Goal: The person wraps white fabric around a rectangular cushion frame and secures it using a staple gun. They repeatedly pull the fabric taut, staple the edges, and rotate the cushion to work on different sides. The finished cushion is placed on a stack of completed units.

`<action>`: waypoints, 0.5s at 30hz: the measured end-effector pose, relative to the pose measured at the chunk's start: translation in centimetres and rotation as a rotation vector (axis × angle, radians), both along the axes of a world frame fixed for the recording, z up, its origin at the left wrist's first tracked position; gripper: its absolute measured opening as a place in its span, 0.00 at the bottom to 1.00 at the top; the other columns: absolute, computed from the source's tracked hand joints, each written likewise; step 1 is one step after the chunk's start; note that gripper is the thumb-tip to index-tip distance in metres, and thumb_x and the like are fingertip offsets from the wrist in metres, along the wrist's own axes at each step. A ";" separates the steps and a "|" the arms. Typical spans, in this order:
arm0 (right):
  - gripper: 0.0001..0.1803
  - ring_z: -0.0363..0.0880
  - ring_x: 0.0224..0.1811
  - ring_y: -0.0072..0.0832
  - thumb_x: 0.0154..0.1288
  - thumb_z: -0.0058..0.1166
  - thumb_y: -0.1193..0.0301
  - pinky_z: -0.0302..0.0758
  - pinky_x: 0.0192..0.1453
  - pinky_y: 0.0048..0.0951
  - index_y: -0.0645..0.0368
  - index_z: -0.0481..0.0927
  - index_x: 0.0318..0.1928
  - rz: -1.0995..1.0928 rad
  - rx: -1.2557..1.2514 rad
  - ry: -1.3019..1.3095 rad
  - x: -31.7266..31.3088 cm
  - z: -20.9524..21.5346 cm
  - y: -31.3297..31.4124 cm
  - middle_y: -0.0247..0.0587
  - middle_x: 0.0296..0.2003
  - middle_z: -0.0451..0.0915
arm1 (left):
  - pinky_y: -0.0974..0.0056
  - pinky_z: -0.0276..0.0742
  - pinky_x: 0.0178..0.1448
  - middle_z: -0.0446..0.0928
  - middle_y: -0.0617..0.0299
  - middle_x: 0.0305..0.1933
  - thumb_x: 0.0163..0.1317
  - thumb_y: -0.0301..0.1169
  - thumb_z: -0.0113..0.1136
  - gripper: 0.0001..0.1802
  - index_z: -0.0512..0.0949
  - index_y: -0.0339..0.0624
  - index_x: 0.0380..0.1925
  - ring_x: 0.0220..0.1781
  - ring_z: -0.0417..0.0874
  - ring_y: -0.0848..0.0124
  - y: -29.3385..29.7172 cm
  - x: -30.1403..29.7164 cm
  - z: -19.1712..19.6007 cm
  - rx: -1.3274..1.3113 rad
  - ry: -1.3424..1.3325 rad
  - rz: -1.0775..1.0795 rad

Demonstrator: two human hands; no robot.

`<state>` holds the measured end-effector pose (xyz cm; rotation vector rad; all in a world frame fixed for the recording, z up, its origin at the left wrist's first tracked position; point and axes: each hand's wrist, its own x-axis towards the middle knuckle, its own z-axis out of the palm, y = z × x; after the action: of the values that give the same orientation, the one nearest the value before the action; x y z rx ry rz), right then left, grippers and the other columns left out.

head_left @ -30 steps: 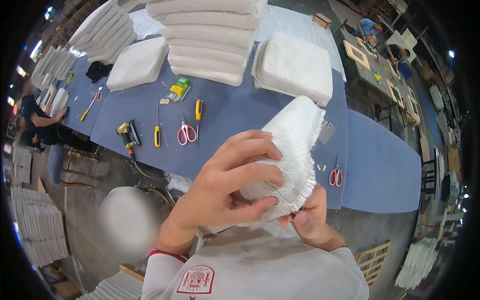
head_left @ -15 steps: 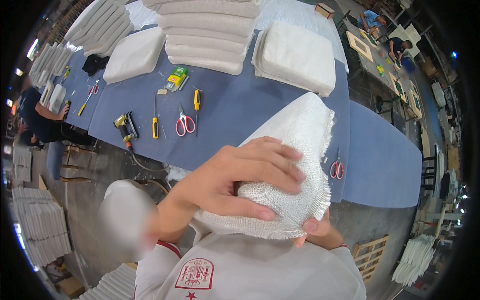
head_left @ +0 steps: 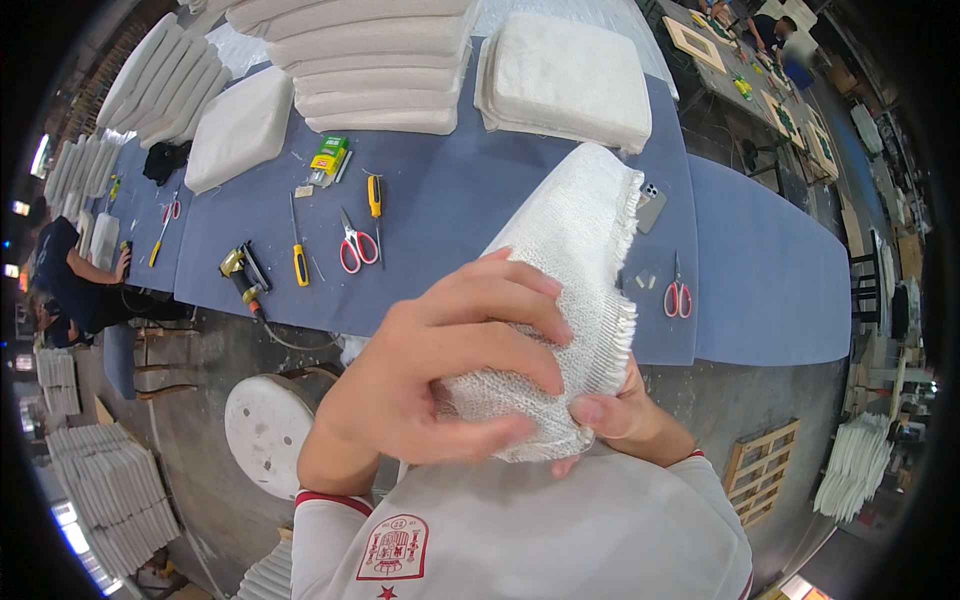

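White woven cloth with a frayed edge covers the piece (head_left: 575, 235) held up in front of the person's chest, slanting over the near edge of the blue table (head_left: 440, 255). The left hand (head_left: 445, 350) grips it from the left, fingers curled over its upper face and thumb along the near end; the right hand (head_left: 625, 405) pinches the lower corner by the fringe, thumb on top — most of its fingers are hidden underneath. The piece blocks part of the tabletop from sight, and a phone (head_left: 651, 208) lies just beside its fringed side. Farther right is a pair of red-handled scissors (head_left: 678, 298).

Left of the piece lie another pair of scissors (head_left: 352, 250), a yellow screwdriver (head_left: 375, 197) close to it, a second screwdriver (head_left: 300, 265) and a nail gun (head_left: 243, 270) with its hose trailing off the edge. A green and yellow box (head_left: 328, 155) sits behind them. Beyond rise a tall cushion stack (head_left: 375, 75) and a lower pile (head_left: 565, 80) — together they crowd the table's far side. A round white stool (head_left: 265, 437) stands on the floor at left.
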<state>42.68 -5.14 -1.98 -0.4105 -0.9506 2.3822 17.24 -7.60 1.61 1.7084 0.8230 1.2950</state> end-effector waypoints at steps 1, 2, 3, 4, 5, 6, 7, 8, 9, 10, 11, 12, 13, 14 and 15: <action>0.36 0.94 0.34 0.32 0.79 0.61 0.76 0.89 0.31 0.31 0.69 0.65 0.82 -0.014 -0.008 0.026 -0.4 0.0 0.0 0.55 0.50 0.91 | 0.37 0.72 0.82 0.91 0.51 0.57 0.41 0.30 0.83 0.18 0.96 0.43 0.37 0.71 0.85 0.43 -0.1 0.1 0.3 0.030 0.040 0.018; 0.36 0.94 0.37 0.32 0.78 0.63 0.77 0.90 0.34 0.31 0.69 0.66 0.81 -0.052 0.016 0.041 -1.0 0.1 -0.1 0.54 0.50 0.91 | 0.37 0.73 0.82 0.91 0.52 0.58 0.41 0.29 0.82 0.17 0.95 0.44 0.36 0.72 0.84 0.43 -0.1 -0.1 0.1 0.038 0.040 0.006; 0.36 0.95 0.39 0.32 0.77 0.65 0.77 0.90 0.36 0.32 0.69 0.67 0.80 -0.090 0.040 0.058 -1.6 0.1 -0.1 0.52 0.50 0.91 | 0.38 0.73 0.81 0.90 0.53 0.59 0.41 0.29 0.82 0.16 0.95 0.46 0.35 0.73 0.83 0.43 0.0 -0.4 -0.1 0.047 0.044 -0.002; 0.37 0.95 0.42 0.32 0.75 0.67 0.79 0.91 0.41 0.33 0.68 0.68 0.80 -0.153 0.096 0.066 -2.6 0.2 -0.5 0.51 0.51 0.91 | 0.39 0.73 0.80 0.90 0.54 0.60 0.41 0.29 0.82 0.15 0.94 0.48 0.34 0.75 0.82 0.43 0.1 -0.7 -0.1 0.056 0.049 -0.010; 0.37 0.94 0.45 0.31 0.74 0.69 0.79 0.91 0.46 0.33 0.67 0.70 0.79 -0.161 0.126 0.075 -2.8 0.1 -0.4 0.49 0.52 0.92 | 0.40 0.73 0.80 0.90 0.53 0.59 0.41 0.30 0.82 0.14 0.94 0.48 0.33 0.75 0.81 0.43 0.2 -0.8 0.0 0.050 0.052 -0.012; 0.38 0.94 0.49 0.31 0.72 0.71 0.80 0.91 0.51 0.34 0.67 0.71 0.79 -0.165 0.156 0.082 -3.2 0.0 -0.5 0.47 0.53 0.92 | 0.40 0.73 0.80 0.90 0.53 0.58 0.41 0.30 0.83 0.14 0.94 0.49 0.33 0.75 0.81 0.43 0.0 -1.0 0.1 0.040 0.052 -0.012; 0.39 0.93 0.53 0.31 0.70 0.73 0.81 0.89 0.57 0.35 0.66 0.72 0.79 -0.114 0.160 0.091 -2.9 -0.3 -0.3 0.45 0.54 0.92 | 0.41 0.73 0.81 0.90 0.52 0.57 0.42 0.31 0.83 0.13 0.94 0.49 0.32 0.76 0.81 0.43 -0.1 -1.2 0.1 0.029 0.051 -0.012; 0.40 0.92 0.56 0.30 0.69 0.74 0.81 0.88 0.61 0.35 0.66 0.73 0.79 -0.079 0.184 0.098 -2.7 -0.8 -0.1 0.44 0.55 0.92 | 0.42 0.72 0.82 0.89 0.50 0.60 0.42 0.31 0.84 0.14 0.94 0.48 0.33 0.76 0.80 0.43 -0.2 -1.6 -0.1 0.038 0.064 -0.039; 0.41 0.91 0.59 0.30 0.68 0.76 0.81 0.86 0.65 0.36 0.65 0.74 0.79 -0.042 0.210 0.105 -2.4 -1.3 0.1 0.43 0.57 0.92 | 0.42 0.71 0.82 0.88 0.48 0.62 0.42 0.32 0.84 0.15 0.93 0.48 0.34 0.77 0.79 0.42 -0.1 -2.0 -0.4 0.049 0.076 -0.064; 0.41 0.90 0.60 0.30 0.68 0.76 0.81 0.84 0.68 0.36 0.65 0.75 0.79 -0.021 0.256 0.111 -2.2 -1.9 0.3 0.42 0.58 0.92 | 0.43 0.70 0.83 0.87 0.46 0.65 0.43 0.32 0.85 0.16 0.93 0.47 0.35 0.78 0.79 0.42 -0.2 -2.3 -0.7 0.060 0.087 -0.089; 0.41 0.90 0.62 0.31 0.67 0.77 0.80 0.83 0.70 0.36 0.66 0.75 0.79 -0.011 0.304 0.119 -2.2 -2.4 0.4 0.42 0.59 0.91 | 0.43 0.68 0.84 0.84 0.45 0.69 0.43 0.32 0.86 0.21 0.92 0.47 0.41 0.79 0.78 0.43 -0.4 -2.1 -0.6 0.021 0.052 -0.050; 0.41 0.89 0.63 0.31 0.67 0.77 0.80 0.82 0.72 0.37 0.66 0.75 0.79 -0.002 0.354 0.123 -2.1 -2.8 0.5 0.42 0.60 0.91 | 0.44 0.67 0.85 0.81 0.43 0.73 0.43 0.32 0.88 0.26 0.90 0.46 0.47 0.80 0.77 0.43 -0.6 -1.7 -0.6 -0.016 0.011 -0.011; 0.42 0.89 0.65 0.32 0.66 0.78 0.79 0.81 0.73 0.37 0.67 0.75 0.79 -0.005 0.408 0.129 -2.1 -3.0 0.6 0.42 0.61 0.91 | 0.44 0.66 0.86 0.78 0.41 0.76 0.43 0.33 0.89 0.31 0.89 0.46 0.52 0.81 0.76 0.44 -0.9 -1.5 -0.6 -0.053 -0.031 0.028; 0.43 0.89 0.65 0.32 0.65 0.78 0.78 0.81 0.73 0.37 0.68 0.75 0.79 -0.007 0.451 0.122 -2.1 -3.4 0.6 0.43 0.62 0.91 | 0.44 0.65 0.86 0.75 0.41 0.79 0.43 0.33 0.90 0.37 0.86 0.45 0.57 0.82 0.75 0.45 -1.1 -1.4 -1.0 -0.092 -0.067 0.025; 0.44 0.89 0.66 0.33 0.64 0.79 0.78 0.80 0.74 0.38 0.69 0.75 0.79 -0.008 0.494 0.117 -2.0 -3.7 0.7 0.43 0.62 0.91 | 0.45 0.65 0.87 0.72 0.41 0.82 0.43 0.33 0.91 0.42 0.83 0.45 0.62 0.83 0.74 0.46 -1.4 -1.4 -1.5 -0.126 -0.102 0.025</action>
<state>40.64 -4.42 -5.70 -0.0842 -1.4212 2.0399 15.86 -8.99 0.12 1.5245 0.8506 1.3083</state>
